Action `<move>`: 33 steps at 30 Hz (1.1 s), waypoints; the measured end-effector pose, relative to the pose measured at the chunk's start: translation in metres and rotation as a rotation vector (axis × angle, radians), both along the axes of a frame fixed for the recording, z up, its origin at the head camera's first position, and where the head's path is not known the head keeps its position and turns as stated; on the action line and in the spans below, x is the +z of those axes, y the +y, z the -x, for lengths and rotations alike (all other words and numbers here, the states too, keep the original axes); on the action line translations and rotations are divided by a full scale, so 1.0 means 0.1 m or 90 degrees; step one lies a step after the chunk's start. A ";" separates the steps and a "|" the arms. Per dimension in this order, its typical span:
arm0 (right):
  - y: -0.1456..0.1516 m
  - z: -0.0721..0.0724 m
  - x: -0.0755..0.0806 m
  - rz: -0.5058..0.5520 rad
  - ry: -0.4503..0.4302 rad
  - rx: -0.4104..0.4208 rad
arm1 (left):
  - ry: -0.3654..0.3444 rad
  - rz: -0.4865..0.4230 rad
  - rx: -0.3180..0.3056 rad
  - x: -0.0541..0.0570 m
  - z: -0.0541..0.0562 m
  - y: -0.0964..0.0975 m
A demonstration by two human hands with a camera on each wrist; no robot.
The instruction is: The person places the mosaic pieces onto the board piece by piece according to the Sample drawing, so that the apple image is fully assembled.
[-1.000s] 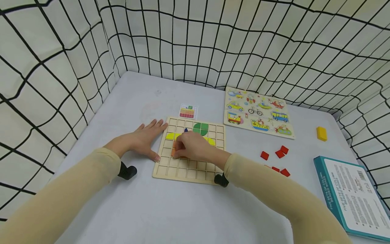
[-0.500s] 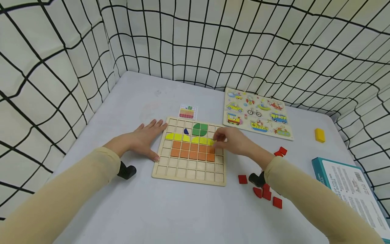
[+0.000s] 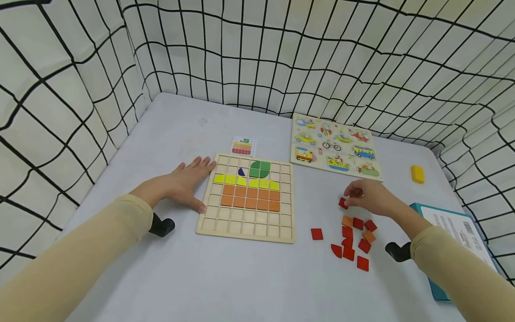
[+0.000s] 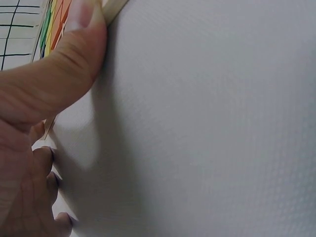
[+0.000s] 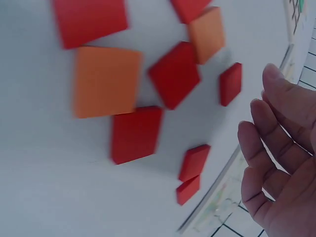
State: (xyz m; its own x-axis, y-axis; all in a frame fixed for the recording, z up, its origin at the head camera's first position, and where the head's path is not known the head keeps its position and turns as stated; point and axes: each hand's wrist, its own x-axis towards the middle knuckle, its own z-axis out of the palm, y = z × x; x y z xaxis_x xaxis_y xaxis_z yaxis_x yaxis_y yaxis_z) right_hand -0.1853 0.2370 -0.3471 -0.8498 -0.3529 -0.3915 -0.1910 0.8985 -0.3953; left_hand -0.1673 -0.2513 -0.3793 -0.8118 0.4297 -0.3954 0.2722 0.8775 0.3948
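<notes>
My left hand [image 3: 185, 182] lies spread at the left edge of a wooden grid board [image 3: 241, 228], its thumb [image 4: 81, 54] on the rim. The board bears two rows of orange square tiles [image 3: 251, 198], a yellow row [image 3: 230, 179], a green leaf shape [image 3: 260, 169] and a small blue piece [image 3: 241, 171]. Off to the right, my right hand [image 3: 372, 197] hovers with thumb and fingers loosely bent, fingertips close to a red square tile [image 3: 343, 203]. Nothing shows between its fingers in the right wrist view, where a red tile [image 5: 230, 84] lies a little apart from the thumb.
Several loose red tiles [image 3: 363, 263] and a few orange ones [image 3: 347, 221] lie right of the board. Behind it are a pattern card [image 3: 243, 146] and a vehicle puzzle [image 3: 331, 145]. A yellow block [image 3: 417, 174] and a teal box [image 3: 440, 290] stand farther right. Black netting surrounds the table.
My right hand has moved from over the orange tiles, past the board's right edge, to the loose tiles on the right. My left hand has stayed at the board.
</notes>
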 end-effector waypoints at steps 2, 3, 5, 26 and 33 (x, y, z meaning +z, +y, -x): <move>0.06 -0.05 -0.03 -0.005 -0.027 0.003 | 0.000 -0.002 0.002 0.00 0.00 -0.01; 0.07 -0.07 -0.05 -0.007 -0.038 0.003 | 0.001 -0.003 0.002 0.00 0.00 -0.01; 0.09 -0.12 -0.09 -0.014 -0.054 0.004 | 0.001 -0.003 0.004 0.00 -0.01 -0.02; -0.03 -0.38 -0.10 -0.020 -0.044 0.001 | 0.009 -0.010 0.003 0.00 -0.02 -0.04; -0.04 -0.39 -0.07 -0.015 -0.052 -0.013 | 0.006 -0.013 0.002 -0.01 -0.01 -0.02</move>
State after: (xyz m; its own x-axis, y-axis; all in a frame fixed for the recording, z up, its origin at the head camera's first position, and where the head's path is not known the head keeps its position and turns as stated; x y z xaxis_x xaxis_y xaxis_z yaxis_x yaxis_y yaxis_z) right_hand -0.1462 0.2330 -0.3544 -0.8213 -0.3258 -0.4683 -0.1407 0.9112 -0.3872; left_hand -0.1658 -0.2528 -0.3804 -0.8170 0.4347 -0.3789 0.2730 0.8703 0.4099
